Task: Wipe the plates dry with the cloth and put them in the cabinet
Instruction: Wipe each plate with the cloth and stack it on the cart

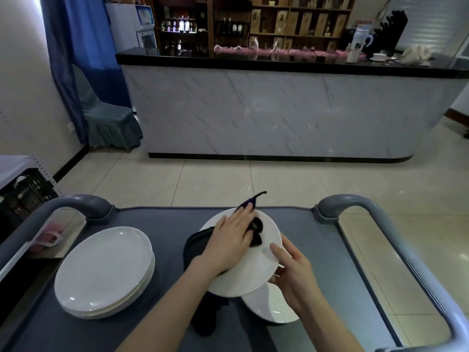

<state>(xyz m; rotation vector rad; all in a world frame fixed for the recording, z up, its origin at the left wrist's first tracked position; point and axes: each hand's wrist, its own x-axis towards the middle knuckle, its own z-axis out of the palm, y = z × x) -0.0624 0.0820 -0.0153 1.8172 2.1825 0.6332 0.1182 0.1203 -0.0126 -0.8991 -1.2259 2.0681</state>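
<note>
A white plate (251,273) is held tilted above the grey cart top (167,224). My right hand (291,273) grips its right rim, thumb on the upper face. My left hand (231,240) lies flat with straight fingers on a dark cloth (256,227) and presses it onto the plate's face. Part of the cloth hangs below the plate. Another white plate (274,306) lies on the cart under my right hand. A stack of white plates (104,273) stands on the cart's left side.
The cart has grey handles at left (83,201) and right (355,201). A black crate (22,194) sits at the left. Beyond a tiled floor stands a marble-fronted counter (279,107), with shelves of bottles behind it. A covered chair (106,115) is by the blue curtain.
</note>
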